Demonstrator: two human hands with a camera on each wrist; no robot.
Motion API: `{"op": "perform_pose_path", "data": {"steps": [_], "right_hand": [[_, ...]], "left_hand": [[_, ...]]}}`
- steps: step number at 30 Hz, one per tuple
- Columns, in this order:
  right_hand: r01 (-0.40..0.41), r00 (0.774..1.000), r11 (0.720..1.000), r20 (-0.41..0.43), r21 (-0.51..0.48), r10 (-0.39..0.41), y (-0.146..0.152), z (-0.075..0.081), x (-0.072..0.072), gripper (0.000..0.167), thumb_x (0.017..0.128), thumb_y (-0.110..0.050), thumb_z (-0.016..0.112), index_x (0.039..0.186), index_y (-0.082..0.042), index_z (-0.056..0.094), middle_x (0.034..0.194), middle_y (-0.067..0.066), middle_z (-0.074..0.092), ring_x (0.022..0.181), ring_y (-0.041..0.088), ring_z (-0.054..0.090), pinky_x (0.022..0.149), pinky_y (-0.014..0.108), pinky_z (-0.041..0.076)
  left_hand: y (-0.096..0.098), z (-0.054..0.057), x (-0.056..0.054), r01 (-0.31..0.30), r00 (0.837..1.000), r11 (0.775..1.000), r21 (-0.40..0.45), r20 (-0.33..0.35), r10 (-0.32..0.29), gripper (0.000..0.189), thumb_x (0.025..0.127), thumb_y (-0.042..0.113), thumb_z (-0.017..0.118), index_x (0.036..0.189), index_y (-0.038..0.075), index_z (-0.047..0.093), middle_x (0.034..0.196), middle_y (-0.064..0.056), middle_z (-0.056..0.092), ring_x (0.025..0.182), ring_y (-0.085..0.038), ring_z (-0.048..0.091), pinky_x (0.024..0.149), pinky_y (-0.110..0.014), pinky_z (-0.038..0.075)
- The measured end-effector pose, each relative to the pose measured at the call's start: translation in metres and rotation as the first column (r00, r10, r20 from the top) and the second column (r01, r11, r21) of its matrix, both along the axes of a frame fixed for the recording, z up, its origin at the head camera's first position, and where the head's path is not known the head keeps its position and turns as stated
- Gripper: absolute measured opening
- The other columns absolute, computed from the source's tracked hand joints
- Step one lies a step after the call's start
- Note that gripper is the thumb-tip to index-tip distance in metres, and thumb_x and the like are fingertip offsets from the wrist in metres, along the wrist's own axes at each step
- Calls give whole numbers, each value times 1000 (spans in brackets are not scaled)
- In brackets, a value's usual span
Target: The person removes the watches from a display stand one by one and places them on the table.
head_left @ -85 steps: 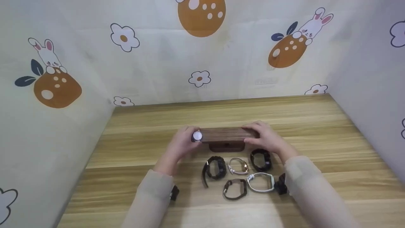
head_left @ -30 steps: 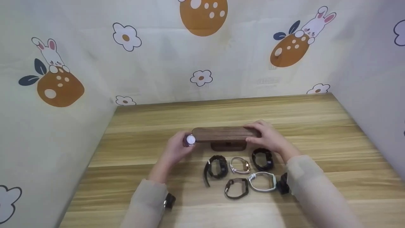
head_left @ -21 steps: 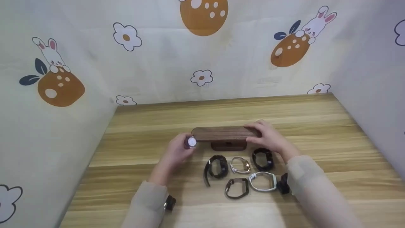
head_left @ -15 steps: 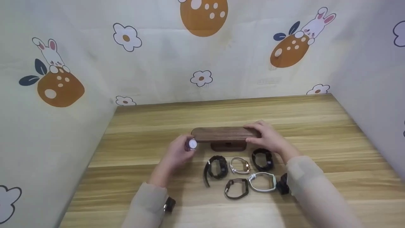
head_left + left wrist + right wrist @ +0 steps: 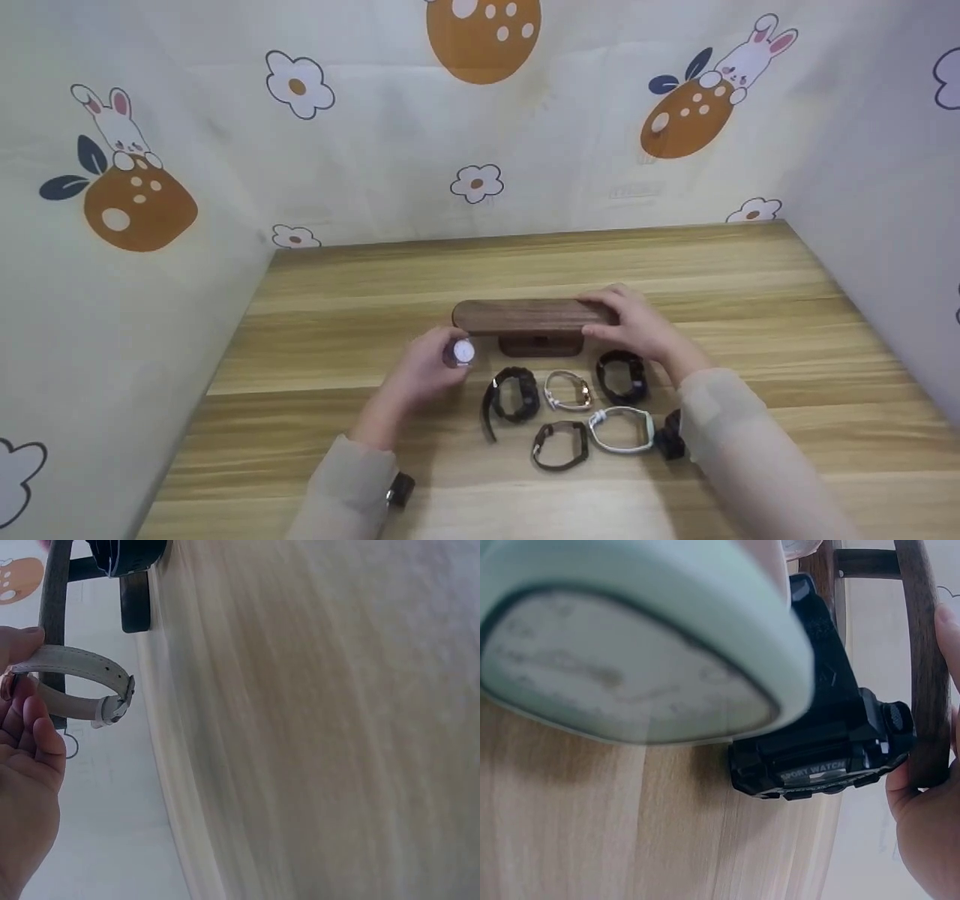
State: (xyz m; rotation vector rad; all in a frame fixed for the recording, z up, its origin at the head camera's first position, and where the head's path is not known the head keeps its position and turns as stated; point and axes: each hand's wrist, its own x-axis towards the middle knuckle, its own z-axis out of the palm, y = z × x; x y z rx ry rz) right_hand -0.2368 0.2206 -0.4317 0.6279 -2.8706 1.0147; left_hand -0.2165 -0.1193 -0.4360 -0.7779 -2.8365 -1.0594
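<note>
My left hand (image 5: pixel 426 366) pinches a wristwatch (image 5: pixel 464 352) with a round white dial, just in front of the left end of a dark brown wooden watch stand (image 5: pixel 525 316). In the left wrist view its pale strap (image 5: pixel 82 661) is buckled into a loop, held between thumb and fingers. My right hand (image 5: pixel 634 326) grips the right end of the stand's top bar, thumb in front and fingers behind. The stand's base (image 5: pixel 540 346) shows below the bar. Close by the right hand stands a black sport watch (image 5: pixel 817 757).
Several watches lie before the stand: a black one with a loose strap end (image 5: pixel 514 395), a white and gold one (image 5: pixel 568 391), a dark slim one (image 5: pixel 560 446) and a mint-green one (image 5: pixel 622 430). Patterned walls (image 5: pixel 360 150) enclose the wooden table (image 5: pixel 360 285).
The watch, earlier at the bar's left end, has come off leftward with my left hand, then moved down toward me and slightly right. My right hand keeps its grip on the stand.
</note>
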Motion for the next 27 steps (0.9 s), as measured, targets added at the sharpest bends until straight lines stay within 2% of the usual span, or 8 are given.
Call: {"op": "perform_pose_path", "data": {"steps": [8, 16, 22, 27], "right_hand": [[-6, 1000, 1000, -1, 3, 6, 0, 0, 0, 57, 81, -34, 72, 131, -12, 54, 118, 16, 53, 107, 33, 48, 95, 53, 39], [-21, 1000, 1000, -9, 7, 21, 1, 0, 0, 55, 82, -34, 71, 130, -14, 55, 116, 14, 53, 107, 31, 48, 94, 50, 39], [-19, 1000, 1000, -19, 8, 19, 1, 0, 0, 54, 82, -33, 71, 130, -15, 55, 115, 13, 53, 106, 31, 48, 94, 51, 39], [-17, 1000, 1000, -21, 5, 17, 0, 0, 0, 54, 82, -32, 72, 130, -14, 55, 116, 14, 53, 106, 31, 49, 94, 50, 39]], "left_hand": [[5, 3, 6, 129, 992, 992, 3, -10, -129, 39, 73, 7, 74, 108, -4, 59, 100, -13, 61, 93, -26, 57, 83, -40, 50], [13, 11, 15, 143, 989, 990, 6, 47, -143, 38, 74, 11, 74, 109, 2, 60, 102, -7, 62, 93, -21, 58, 84, -34, 50], [17, 19, 22, 180, 983, 983, -36, 47, -179, 40, 74, 17, 75, 111, 6, 61, 102, -3, 62, 92, -17, 58, 82, -30, 50], [21, 21, 25, 209, 977, 977, -38, 57, -207, 41, 74, 19, 76, 110, 6, 62, 102, -3, 63, 91, -16, 59, 81, -28, 50]]}}
